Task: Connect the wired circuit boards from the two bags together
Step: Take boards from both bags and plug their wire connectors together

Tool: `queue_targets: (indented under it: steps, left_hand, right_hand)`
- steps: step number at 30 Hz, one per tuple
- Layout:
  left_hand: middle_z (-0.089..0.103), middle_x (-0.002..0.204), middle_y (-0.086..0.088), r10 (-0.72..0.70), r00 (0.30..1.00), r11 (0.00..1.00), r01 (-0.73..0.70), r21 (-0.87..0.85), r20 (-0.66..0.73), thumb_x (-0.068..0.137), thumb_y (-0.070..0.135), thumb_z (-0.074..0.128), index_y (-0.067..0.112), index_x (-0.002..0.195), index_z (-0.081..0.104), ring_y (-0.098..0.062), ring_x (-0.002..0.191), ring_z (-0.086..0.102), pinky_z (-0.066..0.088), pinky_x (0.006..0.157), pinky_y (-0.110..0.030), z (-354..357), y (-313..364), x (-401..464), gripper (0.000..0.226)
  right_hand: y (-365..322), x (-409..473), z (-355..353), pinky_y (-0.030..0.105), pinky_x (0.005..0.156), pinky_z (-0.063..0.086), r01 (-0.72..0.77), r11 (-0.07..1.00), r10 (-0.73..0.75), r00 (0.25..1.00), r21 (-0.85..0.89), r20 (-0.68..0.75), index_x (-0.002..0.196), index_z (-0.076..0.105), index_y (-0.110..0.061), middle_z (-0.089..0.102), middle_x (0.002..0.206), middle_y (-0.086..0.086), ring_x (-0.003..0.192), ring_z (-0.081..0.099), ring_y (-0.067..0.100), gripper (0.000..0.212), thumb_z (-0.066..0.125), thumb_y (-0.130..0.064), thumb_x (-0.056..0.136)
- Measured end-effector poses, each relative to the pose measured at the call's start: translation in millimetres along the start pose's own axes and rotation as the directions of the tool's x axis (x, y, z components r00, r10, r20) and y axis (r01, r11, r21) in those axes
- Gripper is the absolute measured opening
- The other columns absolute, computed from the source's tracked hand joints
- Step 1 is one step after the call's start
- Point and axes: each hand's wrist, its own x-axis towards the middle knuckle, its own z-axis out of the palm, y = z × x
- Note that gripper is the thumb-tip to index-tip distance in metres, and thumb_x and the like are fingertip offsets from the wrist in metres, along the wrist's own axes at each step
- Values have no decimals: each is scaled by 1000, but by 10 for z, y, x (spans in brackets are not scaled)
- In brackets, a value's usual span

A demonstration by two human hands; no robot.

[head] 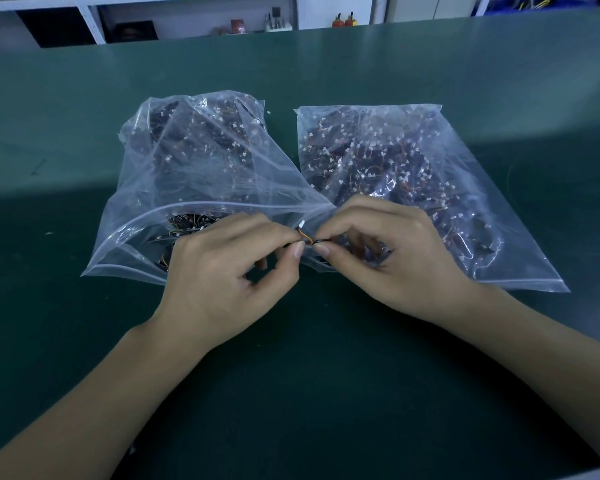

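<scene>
Two clear zip bags lie side by side on the green table, each full of small dark circuit boards with orange wires and white plugs. The left bag (194,161) gapes open toward me; the right bag (402,168) lies flat. In front of them my left hand (222,271) and my right hand (388,258) meet fingertip to fingertip. Between the thumbs and forefingers they pinch a short run of orange and red wire (307,239) with a small white plug (301,224) sticking up. The boards at the wire's ends are mostly hidden under my fingers.
The green table mat (309,393) runs from the near edge to a far edge below white shelving (187,19). Small bottles and tools stand on that shelf, far out of reach. Both forearms cross the front half of the mat.
</scene>
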Motion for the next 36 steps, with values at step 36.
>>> queue_targets:
  steps: [36]
  left_hand:
    - [65,68,3,188,981,948,-171,268,-39,101,14,71,19,78,79,-18,59,62,50,47,-36,104,64,70,25]
  right_hand:
    - [52,-13,5,13,67,42,-12,998,10,999,-64,-38,117,76,-12,66,98,-4,63,56,19,30,76,3,90]
